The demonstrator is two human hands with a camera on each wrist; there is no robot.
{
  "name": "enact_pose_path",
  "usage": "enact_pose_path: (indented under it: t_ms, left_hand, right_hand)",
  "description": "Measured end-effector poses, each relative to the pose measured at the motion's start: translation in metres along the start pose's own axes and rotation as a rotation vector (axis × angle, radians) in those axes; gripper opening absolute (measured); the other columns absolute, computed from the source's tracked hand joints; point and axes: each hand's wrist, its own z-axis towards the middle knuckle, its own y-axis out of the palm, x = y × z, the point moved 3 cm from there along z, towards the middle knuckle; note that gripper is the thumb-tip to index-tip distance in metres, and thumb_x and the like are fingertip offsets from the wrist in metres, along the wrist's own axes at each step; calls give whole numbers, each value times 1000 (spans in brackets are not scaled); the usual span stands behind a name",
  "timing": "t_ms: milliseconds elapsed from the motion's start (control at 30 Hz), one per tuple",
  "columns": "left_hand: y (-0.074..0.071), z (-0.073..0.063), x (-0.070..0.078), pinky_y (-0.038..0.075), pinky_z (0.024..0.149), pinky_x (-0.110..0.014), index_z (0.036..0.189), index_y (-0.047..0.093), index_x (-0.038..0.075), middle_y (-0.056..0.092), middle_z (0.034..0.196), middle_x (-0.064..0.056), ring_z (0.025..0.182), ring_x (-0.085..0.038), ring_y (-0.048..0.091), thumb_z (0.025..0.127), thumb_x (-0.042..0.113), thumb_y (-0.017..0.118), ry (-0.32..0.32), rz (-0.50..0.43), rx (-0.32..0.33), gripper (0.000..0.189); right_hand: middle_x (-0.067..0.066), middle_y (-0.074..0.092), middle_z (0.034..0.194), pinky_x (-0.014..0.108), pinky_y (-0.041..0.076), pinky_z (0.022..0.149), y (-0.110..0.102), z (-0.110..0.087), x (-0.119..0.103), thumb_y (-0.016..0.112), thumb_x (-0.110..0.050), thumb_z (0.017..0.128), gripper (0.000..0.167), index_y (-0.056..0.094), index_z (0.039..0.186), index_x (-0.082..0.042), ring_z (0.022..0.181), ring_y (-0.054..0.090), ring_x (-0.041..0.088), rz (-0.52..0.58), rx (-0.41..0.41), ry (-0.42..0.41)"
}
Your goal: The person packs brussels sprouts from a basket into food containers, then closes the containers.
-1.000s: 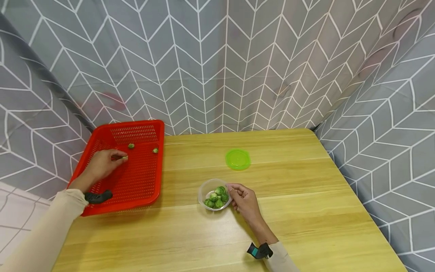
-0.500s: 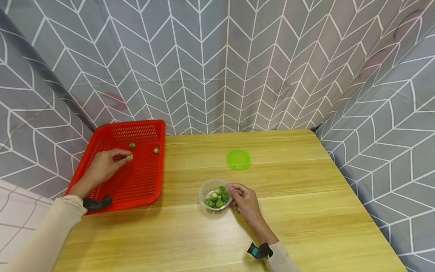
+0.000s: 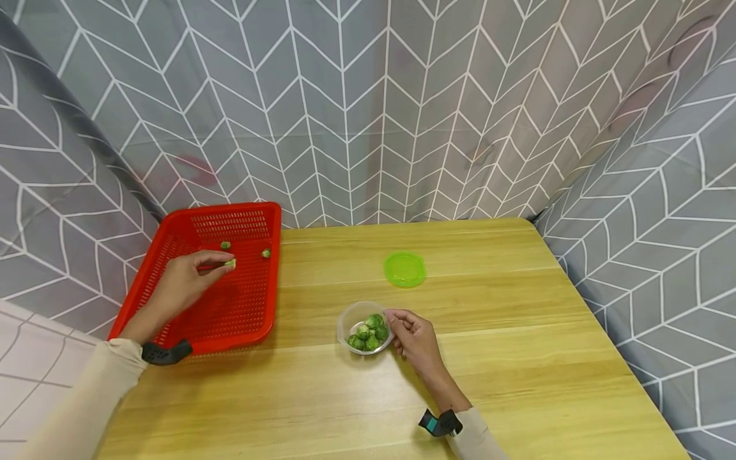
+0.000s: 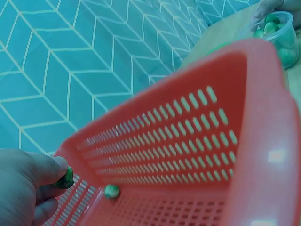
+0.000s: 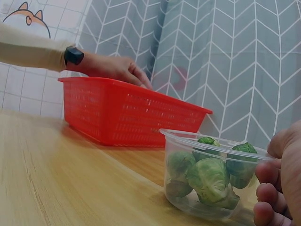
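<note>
My left hand pinches a small Brussels sprout between thumb and fingertips, over the red plastic basket. In the left wrist view the held sprout shows dark green at the fingertips. Two more sprouts lie on the basket floor, one near the back and one by the right wall. My right hand pinches the rim of a round clear plastic tub, which stands on the table. Several green Brussels sprouts fill its lower part.
A translucent green lid lies flat on the wooden table, behind the tub. Patterned grey curtains hang along the back and sides. The basket's walls rise around my left hand's area.
My left hand has moved right and slightly up across the basket, carrying the pinched Brussels sprout. My right hand and the tub have stayed in place.
</note>
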Motion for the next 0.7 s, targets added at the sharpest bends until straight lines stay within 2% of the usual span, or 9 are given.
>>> enact_pose_path:
  t_ms: [200, 333, 467, 567, 700]
  left_hand:
    - [-1, -1, 14, 51, 66, -12, 120, 75, 19, 72, 120, -9, 92, -2, 64, 92, 36, 75, -13, -53, -22, 33]
    - [0, -2, 24, 52, 67, -11, 120, 75, 19, 73, 117, -6, 93, -10, 68, 91, 38, 75, -4, -74, -24, 34]
    - [3, -3, 34, 53, 69, -12, 119, 76, 19, 75, 114, -2, 101, -20, 68, 91, 38, 75, 5, -102, -33, 34]
    - [5, -3, 42, 53, 69, -14, 118, 76, 21, 75, 113, -1, 100, -19, 69, 90, 38, 76, -3, -127, -39, 33]
    - [7, -4, 49, 53, 67, -15, 117, 76, 24, 74, 114, 1, 91, -15, 69, 89, 39, 77, 9, -136, -40, 32]
  right_hand:
    - [3, 61, 70, 20, 43, 44, 0, 1, 0, 67, -27, 99, 30, 72, 117, -3, 54, 52, 12, -5, -4, -5]
    - [4, 61, 71, 20, 43, 44, 0, 1, 0, 68, -27, 98, 29, 72, 115, -4, 54, 52, 13, -3, -2, -3]
    - [5, 61, 70, 20, 42, 44, 0, 0, 0, 68, -26, 99, 27, 73, 115, -5, 54, 52, 13, 4, -1, 1]
    - [4, 61, 70, 20, 42, 43, 0, 0, -1, 68, -26, 99, 29, 72, 116, -4, 54, 51, 12, 1, -4, -2]
    - [3, 61, 70, 20, 42, 44, 0, 0, -2, 68, -27, 98, 32, 71, 118, -2, 54, 52, 12, -3, -8, -8]
